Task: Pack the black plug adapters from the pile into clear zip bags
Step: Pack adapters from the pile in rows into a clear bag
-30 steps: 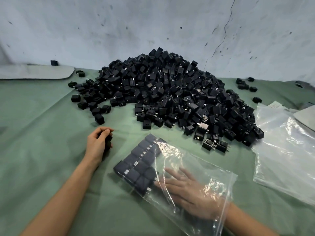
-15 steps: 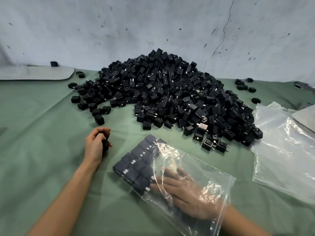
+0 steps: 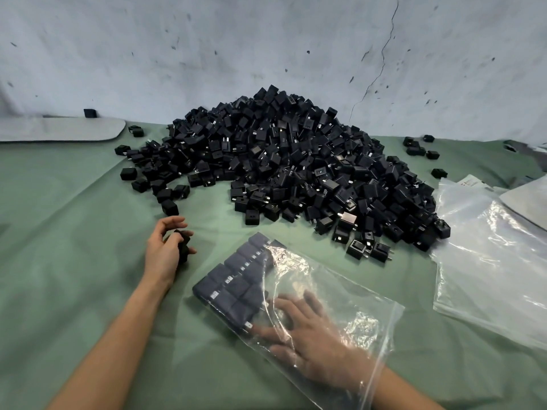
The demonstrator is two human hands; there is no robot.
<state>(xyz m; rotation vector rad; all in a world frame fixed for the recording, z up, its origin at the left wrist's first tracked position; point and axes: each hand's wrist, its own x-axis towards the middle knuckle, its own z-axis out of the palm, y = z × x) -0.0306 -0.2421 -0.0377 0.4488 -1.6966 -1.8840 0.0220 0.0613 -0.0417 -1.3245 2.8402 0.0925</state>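
The right hand (image 3: 305, 329) lies flat inside the bag (image 3: 358, 300), fingers spread, fingertips against the rows (image 3: 236, 279) of adapters packed at its closed end. The left hand (image 3: 164, 250) curls round one adapter (image 3: 184, 242), pinched between thumb and fingers, just left of the bag. Both rest on a counter (image 3: 74, 232) covered in green cloth. Beyond them the pile (image 3: 290, 167) heaps up against a grey-white wall (image 3: 236, 39), stained and split by a thin crack (image 3: 384, 54). Spare bags (image 3: 488, 261) lie to the right, a grey pad (image 3: 59, 130) far left, and strays (image 3: 417, 147) sit near the wall.

A second ago the left fingers were closed tighter over the adapter; now they are lifted and it shows more. The right hand has slid closer to the rows.
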